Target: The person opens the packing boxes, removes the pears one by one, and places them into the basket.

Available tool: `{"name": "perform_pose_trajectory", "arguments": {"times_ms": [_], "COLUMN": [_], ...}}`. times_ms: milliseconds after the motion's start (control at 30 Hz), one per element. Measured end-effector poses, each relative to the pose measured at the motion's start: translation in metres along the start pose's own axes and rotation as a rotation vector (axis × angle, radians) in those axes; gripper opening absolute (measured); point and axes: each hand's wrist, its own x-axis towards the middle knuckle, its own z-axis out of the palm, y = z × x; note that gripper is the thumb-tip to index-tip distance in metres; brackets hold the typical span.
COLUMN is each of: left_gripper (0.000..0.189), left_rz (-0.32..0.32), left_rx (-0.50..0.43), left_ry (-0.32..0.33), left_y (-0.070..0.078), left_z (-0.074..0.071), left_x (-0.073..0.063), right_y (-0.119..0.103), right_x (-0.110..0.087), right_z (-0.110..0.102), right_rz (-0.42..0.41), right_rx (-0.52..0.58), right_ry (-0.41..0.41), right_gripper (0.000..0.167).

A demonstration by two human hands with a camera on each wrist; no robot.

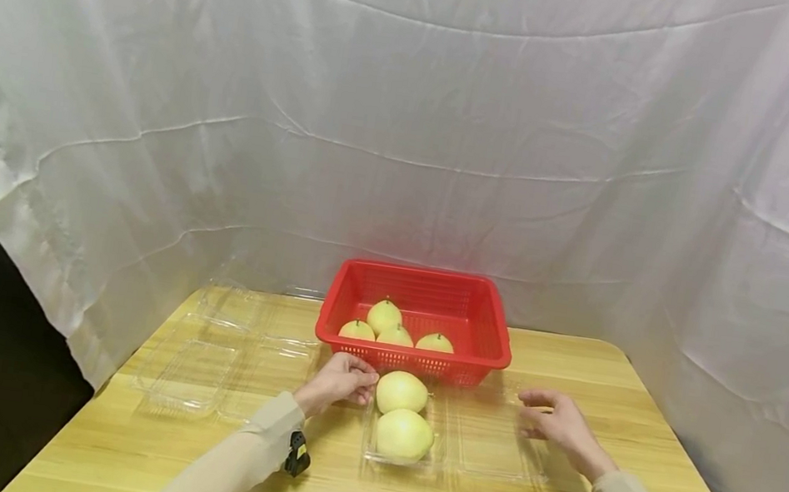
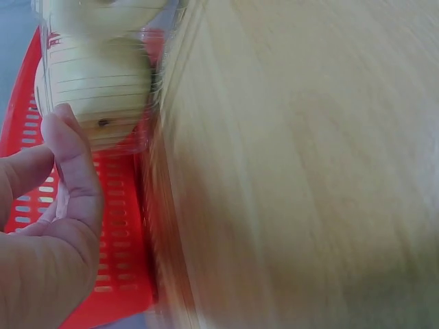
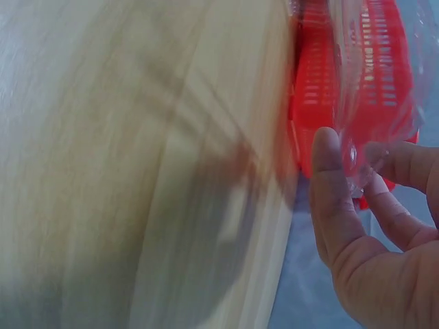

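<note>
A clear plastic clamshell box [image 1: 402,462] lies unfolded on the table with two pale yellow pears [image 1: 404,432] in its left half. My left hand [image 1: 338,381] is at the left edge of that half, beside the farther pear [image 1: 401,392], its thumb and fingertip pinching the rim. In the left wrist view, a pear [image 2: 103,82] shows through the ribbed wall. At the other side, my right hand [image 1: 561,427] holds the outer edge of the lid [image 1: 491,444]. The right wrist view shows the lid's clear plastic [image 3: 353,103] between thumb and fingers.
Right behind the box stands a red plastic basket [image 1: 412,352] with several more pears [image 1: 384,316] inside. More clear clamshell boxes [image 1: 191,373] lie unfolded at the left of the wooden table [image 1: 300,489]. A pale curtain [image 1: 447,144] hangs around the back and sides.
</note>
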Motion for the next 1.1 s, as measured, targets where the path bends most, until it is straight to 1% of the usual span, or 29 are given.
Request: {"name": "perform_pose_trajectory", "arguments": {"times_ms": [133, 300, 333, 400, 467, 533, 600, 667, 733, 800, 867, 967, 1033, 1100], "left_gripper": [0.020, 0.022, 0.023, 0.023, 0.021, 0.018, 0.014, 0.011, 0.009, 0.009, 0.012, 0.018, 0.023, 0.029], "left_rz": [0.000, -0.002, 0.001, 0.026, 0.075, 0.154, 0.250, 0.325, 0.398, 0.458, 0.544, 0.659, 0.709, 0.725], "left_rx": [-0.007, 0.001, 0.013, 0.075, 0.192, 0.357, 0.535, 0.677, 0.777, 0.864, 0.960, 1.093, 1.179, 1.241], "left_ry": [0.015, 0.051, 0.059, 0.079, 0.117, 0.164, 0.203, 0.217, 0.189, 0.153, 0.118, 0.075, 0.048, 0.012], "left_y": [-0.003, -0.003, -0.002, 0.000, 0.003, 0.007, 0.012, 0.017, 0.021, 0.025, 0.027, 0.031, 0.034, 0.037], "left_z": [0.000, 0.002, 0.003, 0.003, 0.002, 0.002, 0.001, 0.001, 0.002, 0.004, 0.007, 0.012, 0.015, 0.018], "left_x": [0.002, 0.002, 0.001, 0.000, -0.003, -0.006, -0.009, -0.013, -0.016, -0.019, -0.021, -0.024, -0.026, -0.026], "right_y": [0.004, 0.006, 0.006, 0.005, 0.004, 0.002, -0.001, -0.003, -0.005, -0.007, -0.011, -0.019, -0.025, -0.031], "right_x": [0.002, 0.004, 0.004, 0.005, 0.005, 0.006, 0.008, 0.010, 0.013, 0.016, 0.019, 0.024, 0.028, 0.031], "right_z": [0.001, 0.001, 0.001, 0.002, 0.002, 0.002, 0.003, 0.005, 0.006, 0.009, 0.011, 0.017, 0.021, 0.025], "right_rz": [-0.002, -0.013, -0.015, -0.018, -0.021, -0.029, -0.050, -0.082, -0.115, -0.141, -0.156, -0.182, -0.220, -0.269], "right_rx": [-0.005, -0.014, -0.020, -0.035, -0.074, -0.131, -0.215, -0.293, -0.352, -0.387, -0.390, -0.389, -0.390, -0.407], "right_ry": [-0.012, -0.022, -0.027, -0.026, -0.015, -0.002, 0.022, 0.034, 0.051, 0.074, 0.105, 0.182, 0.236, 0.278], "right_gripper": [0.043, 0.044, 0.044, 0.044, 0.043, 0.042, 0.039, 0.037, 0.036, 0.035, 0.034, 0.032, 0.030, 0.031]}}
